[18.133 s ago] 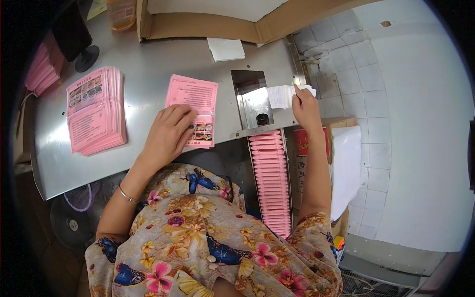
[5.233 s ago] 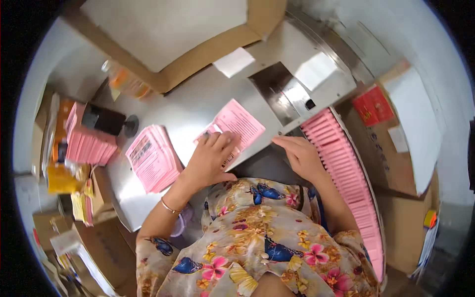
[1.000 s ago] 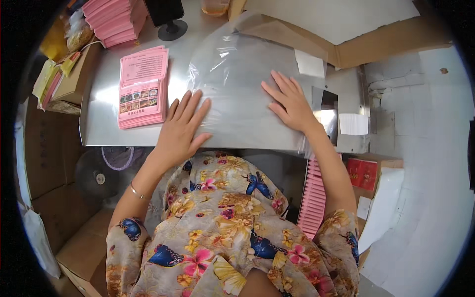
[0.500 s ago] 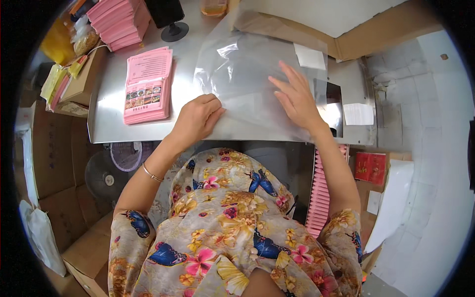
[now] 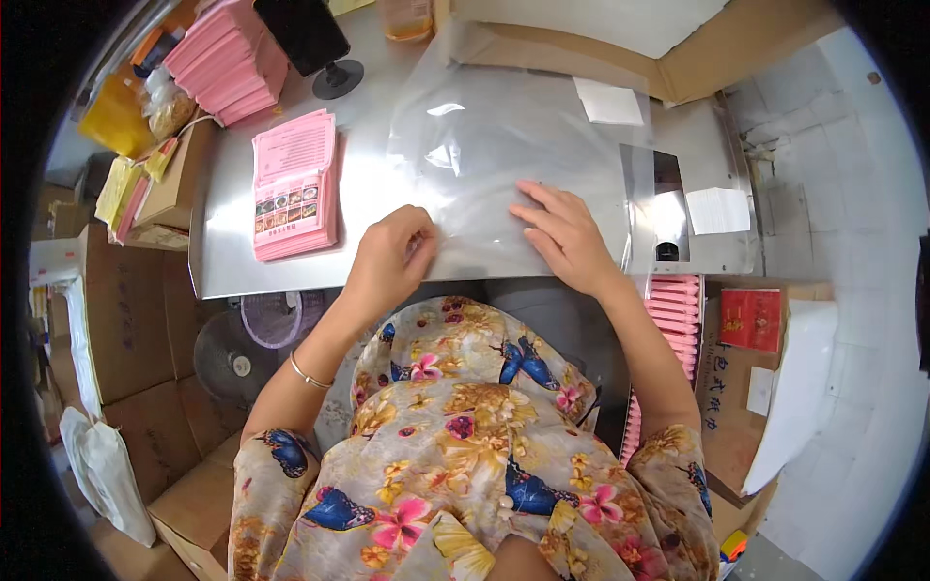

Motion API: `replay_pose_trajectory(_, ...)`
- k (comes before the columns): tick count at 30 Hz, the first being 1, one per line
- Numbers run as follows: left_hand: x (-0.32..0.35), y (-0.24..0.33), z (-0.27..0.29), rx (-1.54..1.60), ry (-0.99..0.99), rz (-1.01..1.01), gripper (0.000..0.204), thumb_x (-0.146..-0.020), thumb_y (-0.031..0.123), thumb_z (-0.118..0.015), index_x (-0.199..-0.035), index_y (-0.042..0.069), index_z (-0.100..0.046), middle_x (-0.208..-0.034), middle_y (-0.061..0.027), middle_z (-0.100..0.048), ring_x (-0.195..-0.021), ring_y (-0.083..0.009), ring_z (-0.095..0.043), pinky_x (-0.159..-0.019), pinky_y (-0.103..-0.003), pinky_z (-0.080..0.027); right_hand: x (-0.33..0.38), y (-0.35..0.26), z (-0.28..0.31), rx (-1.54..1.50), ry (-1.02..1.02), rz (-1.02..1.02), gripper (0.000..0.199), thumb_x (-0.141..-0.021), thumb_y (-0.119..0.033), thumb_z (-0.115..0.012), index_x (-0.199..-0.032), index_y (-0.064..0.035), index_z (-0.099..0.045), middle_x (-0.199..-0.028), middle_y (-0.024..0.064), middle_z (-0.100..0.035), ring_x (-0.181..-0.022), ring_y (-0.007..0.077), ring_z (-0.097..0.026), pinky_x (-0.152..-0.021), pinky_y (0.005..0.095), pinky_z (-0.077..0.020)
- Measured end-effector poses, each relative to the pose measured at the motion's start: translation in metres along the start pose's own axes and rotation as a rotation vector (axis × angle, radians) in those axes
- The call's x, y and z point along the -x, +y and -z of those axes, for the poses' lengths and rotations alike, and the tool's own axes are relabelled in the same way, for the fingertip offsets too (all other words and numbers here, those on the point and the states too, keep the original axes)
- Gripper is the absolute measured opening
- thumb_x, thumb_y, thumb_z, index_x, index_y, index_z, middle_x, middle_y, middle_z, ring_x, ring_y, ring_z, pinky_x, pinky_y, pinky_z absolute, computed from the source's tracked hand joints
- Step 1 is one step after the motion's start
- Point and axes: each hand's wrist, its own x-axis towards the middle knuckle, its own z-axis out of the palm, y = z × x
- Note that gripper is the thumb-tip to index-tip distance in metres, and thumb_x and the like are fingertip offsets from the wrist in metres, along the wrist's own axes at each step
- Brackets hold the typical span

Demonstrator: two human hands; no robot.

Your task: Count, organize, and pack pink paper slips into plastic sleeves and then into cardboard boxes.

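Observation:
A large clear plastic bag [image 5: 484, 131] lies spread over the metal tabletop in front of me. At its near left corner my left hand [image 5: 392, 257] is closed, thumb and fingers pinched on the film's edge; the fingertips are partly hidden. My right hand [image 5: 565, 237] rests open on the near right part of the plastic, its fingers spread and pointing left. Left of the bag sits a stack of pink printed packets [image 5: 295, 189] with small food pictures on them.
A taller pile of pink packets [image 5: 228, 63] and a phone on a stand [image 5: 310, 39] stand at the back left. A cardboard box [image 5: 552, 53] borders the table's far side. White cards [image 5: 719, 211] lie at right. Below the table's right edge are pink bundles [image 5: 675, 320].
My right hand has come down and nearer to me over the plastic, its fingers now pointing more to the left. My left hand stays at the bag's near left corner. The view has shifted slightly.

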Motion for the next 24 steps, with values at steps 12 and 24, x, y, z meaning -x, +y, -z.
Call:
replay_pose_trajectory(12,0.018,-0.002,0.0,-0.49,0.287,-0.137,0.014,-0.075,-0.001,-0.069,-0.086,0.004,-0.062,-0.122,-0.0117,-0.063,-0.103,-0.031,-0.061,-0.084,-0.043,-0.048,0.001,-0.002,-0.004,0.016,0.064,0.04,0.032,-0.088,-0.013,-0.064,-0.119,-0.0067,-0.067,-0.134,0.0117,-0.06,-0.125,0.0329,-0.053,-0.106,0.0433,-0.0388)
replay_pose_trajectory(24,-0.004,0.014,-0.025,-0.522,0.353,-0.248,0.012,-0.079,0.007,-0.069,-0.091,0.008,-0.072,-0.124,-0.0094,-0.065,-0.125,-0.0318,-0.056,-0.111,-0.054,-0.028,-0.033,-0.075,-0.047,0.051,0.283,0.027,0.047,-0.078,-0.005,-0.067,-0.125,-0.0043,-0.064,-0.135,0.0149,-0.057,-0.125,0.0316,-0.053,-0.104,0.0448,-0.0396)
